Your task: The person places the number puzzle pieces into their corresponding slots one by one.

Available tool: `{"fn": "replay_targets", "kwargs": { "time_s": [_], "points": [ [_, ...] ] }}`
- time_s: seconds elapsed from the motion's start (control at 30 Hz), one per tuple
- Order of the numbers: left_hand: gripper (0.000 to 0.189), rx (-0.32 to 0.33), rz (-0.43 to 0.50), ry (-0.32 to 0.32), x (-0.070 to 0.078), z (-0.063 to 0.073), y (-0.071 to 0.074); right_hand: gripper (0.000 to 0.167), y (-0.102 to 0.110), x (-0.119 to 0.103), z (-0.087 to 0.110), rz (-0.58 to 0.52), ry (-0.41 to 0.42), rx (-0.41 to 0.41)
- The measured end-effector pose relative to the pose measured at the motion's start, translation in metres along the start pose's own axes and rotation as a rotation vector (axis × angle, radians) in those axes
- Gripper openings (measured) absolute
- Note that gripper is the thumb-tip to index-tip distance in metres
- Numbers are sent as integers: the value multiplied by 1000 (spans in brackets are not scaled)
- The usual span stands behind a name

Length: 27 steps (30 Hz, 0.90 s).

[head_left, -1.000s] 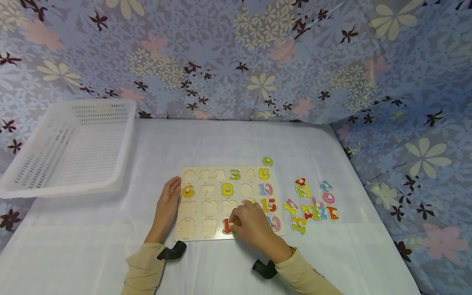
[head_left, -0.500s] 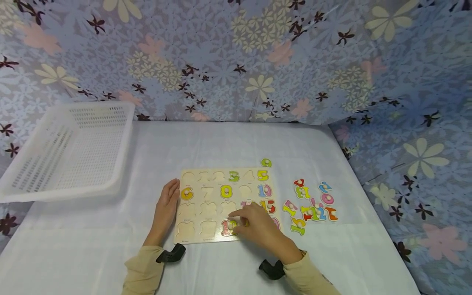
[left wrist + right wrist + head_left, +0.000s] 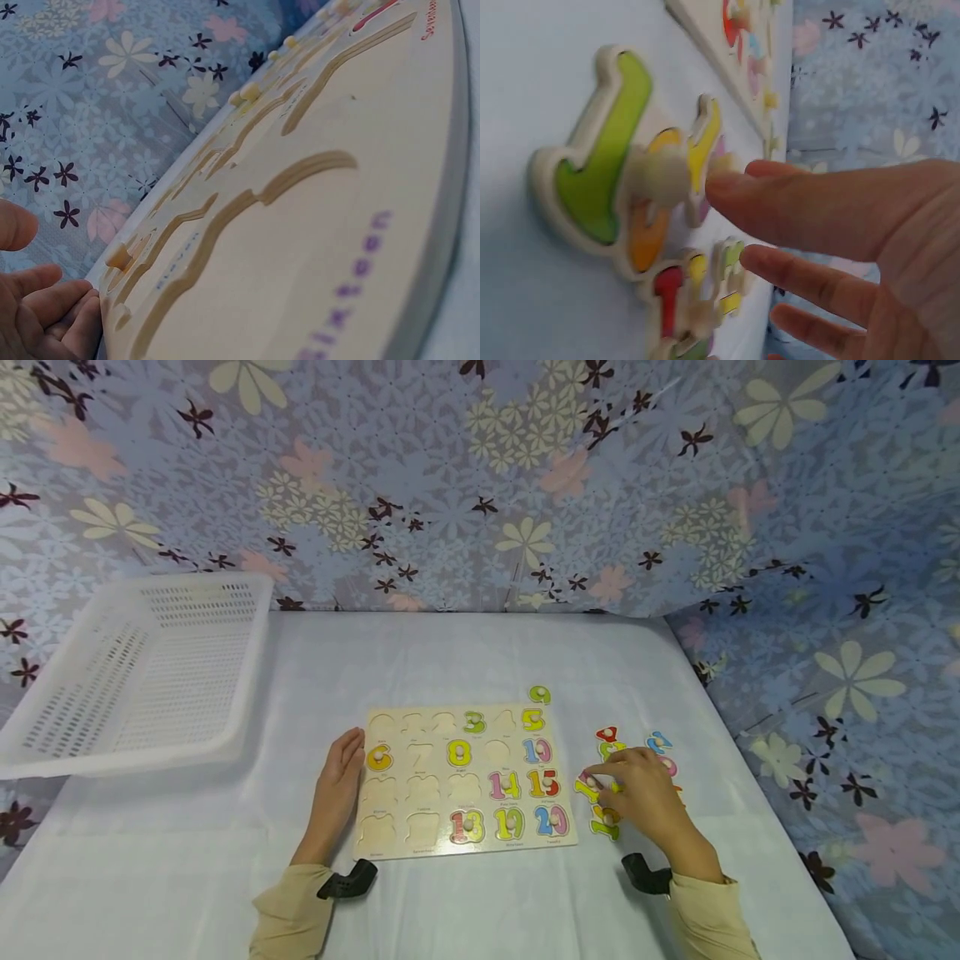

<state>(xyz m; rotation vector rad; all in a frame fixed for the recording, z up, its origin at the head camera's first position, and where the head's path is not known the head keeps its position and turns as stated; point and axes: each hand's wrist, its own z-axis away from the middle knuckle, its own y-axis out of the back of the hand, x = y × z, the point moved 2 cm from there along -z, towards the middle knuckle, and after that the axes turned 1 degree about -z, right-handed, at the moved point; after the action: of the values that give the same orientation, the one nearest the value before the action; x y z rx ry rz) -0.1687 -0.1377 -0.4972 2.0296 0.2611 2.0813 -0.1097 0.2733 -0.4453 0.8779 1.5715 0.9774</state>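
Observation:
A wooden number puzzle board (image 3: 480, 755) lies before me, with some number pieces in its recesses and others bare. Beside its left edge rests my left hand (image 3: 339, 785), fingers extended; in the left wrist view its fingertips (image 3: 79, 300) meet the edge. Over the loose pieces right of the board is my right hand (image 3: 647, 795). Its thumb (image 3: 780, 206) and index finger are at the knob of a yellow-and-purple 17 piece (image 3: 699, 150), with a gap between them in the head view. Nearer the wrist camera lies a green-and-orange 16 piece (image 3: 604, 161). The red-and-green 18 (image 3: 467, 826) sits in the bottom row.
A white plastic basket (image 3: 255, 693) stands at the left. Behind the board's top right corner lies a loose green 9 (image 3: 539, 694). A red 4 (image 3: 607, 734) and a blue piece (image 3: 658, 742) lie at the right, with several others partly under the right hand.
My right hand has let go of the 18 piece on the board and moved right to the loose pieces. The left hand has stayed at the board's left edge.

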Motion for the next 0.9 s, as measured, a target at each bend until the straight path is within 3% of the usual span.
{"fn": "replay_targets", "kwargs": {
  "time_s": [0.5,0.9],
  "points": [
    [49,5,-3,12,1,0,-2,36,-6,5,-8,59,51,-94],
    [50,1,1,13,2,1,-1,43,-9,5,-14,118,-30,-73]
  ]
}}
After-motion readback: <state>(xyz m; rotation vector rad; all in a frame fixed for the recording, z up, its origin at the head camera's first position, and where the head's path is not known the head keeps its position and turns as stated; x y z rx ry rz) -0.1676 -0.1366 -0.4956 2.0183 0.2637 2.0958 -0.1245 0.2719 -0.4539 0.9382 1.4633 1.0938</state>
